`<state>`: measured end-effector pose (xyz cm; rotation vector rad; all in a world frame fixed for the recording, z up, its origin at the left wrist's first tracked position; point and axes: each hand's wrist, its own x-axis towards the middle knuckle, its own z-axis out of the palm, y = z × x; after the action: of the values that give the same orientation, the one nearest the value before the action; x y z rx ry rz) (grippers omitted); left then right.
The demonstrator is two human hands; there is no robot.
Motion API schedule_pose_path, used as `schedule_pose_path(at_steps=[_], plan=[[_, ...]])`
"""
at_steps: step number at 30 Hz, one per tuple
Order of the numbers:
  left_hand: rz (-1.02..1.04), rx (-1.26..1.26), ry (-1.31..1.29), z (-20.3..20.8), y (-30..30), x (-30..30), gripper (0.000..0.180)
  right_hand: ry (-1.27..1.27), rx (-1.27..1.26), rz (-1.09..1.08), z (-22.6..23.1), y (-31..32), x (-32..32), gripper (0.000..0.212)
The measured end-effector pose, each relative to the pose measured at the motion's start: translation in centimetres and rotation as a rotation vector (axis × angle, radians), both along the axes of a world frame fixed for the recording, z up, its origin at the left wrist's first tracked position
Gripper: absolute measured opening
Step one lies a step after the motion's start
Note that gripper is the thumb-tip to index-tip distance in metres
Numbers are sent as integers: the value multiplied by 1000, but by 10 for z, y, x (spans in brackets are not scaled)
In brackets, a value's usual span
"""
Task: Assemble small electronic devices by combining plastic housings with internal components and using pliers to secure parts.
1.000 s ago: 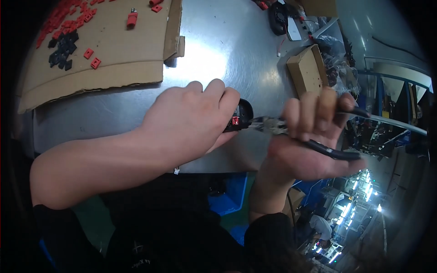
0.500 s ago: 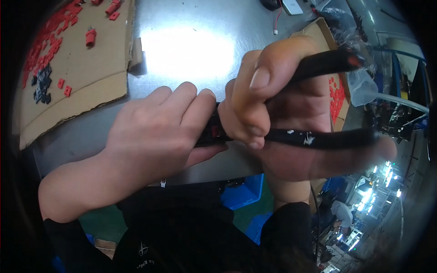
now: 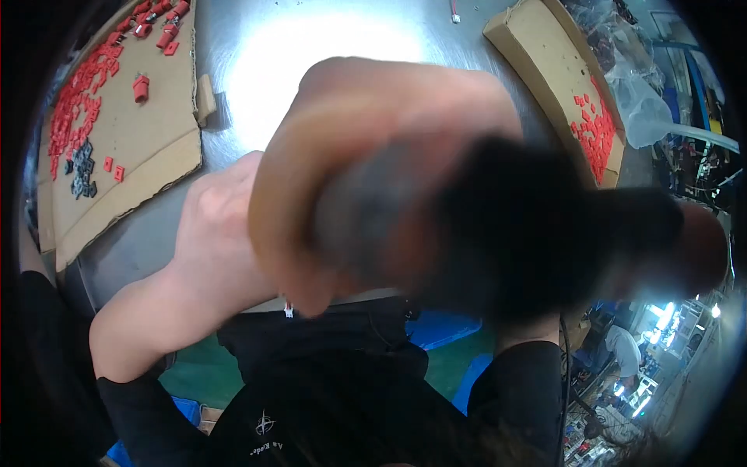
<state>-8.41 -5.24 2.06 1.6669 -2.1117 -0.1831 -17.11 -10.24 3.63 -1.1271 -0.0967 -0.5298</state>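
My right hand (image 3: 342, 109) is raised close to the camera and smeared by motion. Its fingers curl round a black two-handled tool (image 3: 529, 226) that looks like pliers, its dark handles blurred on the right. Behind and below it is my left hand (image 3: 214, 249), back upward over the table's near edge. The right hand covers the left fingers and whatever they hold. A small white connector (image 3: 289, 310) hangs just below the hands at the table edge.
On the left, a cardboard tray (image 3: 159, 159) holds red parts (image 3: 82, 117) and a pile of black pieces (image 3: 81, 171). Another cardboard tray (image 3: 537, 47) with red pieces (image 3: 595, 132) stands at the right. Blue bins (image 3: 443, 331) sit below the table; a person (image 3: 622, 350) is far off.
My right hand and the black-handled tool have come up toward the camera and swung left, across my left hand. The black part with red seen between the hands is now hidden.
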Motion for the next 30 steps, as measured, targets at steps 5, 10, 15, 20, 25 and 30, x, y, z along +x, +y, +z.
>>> schedule_pose_path(at_steps=[5,10,15,20,25,30], plan=[[-69,-15,46,-11,21,23,51,-47,-65,71,-16,-5,17,47],[-79,-15,39,-7,17,27,50,-148,-122,198,-19,-19,11,35],[-129,-53,50,10,47,37,49,82,-154,386,1,-31,-12,73],[-157,-120,21,-2,37,24,48,-38,-33,313,-6,-26,-10,101],[95,-2,2,-11,53,34,56,-185,195,-87,0,-32,-25,137],[218,21,6,-8,52,43,55,-106,-27,-354,9,-19,-30,120]])
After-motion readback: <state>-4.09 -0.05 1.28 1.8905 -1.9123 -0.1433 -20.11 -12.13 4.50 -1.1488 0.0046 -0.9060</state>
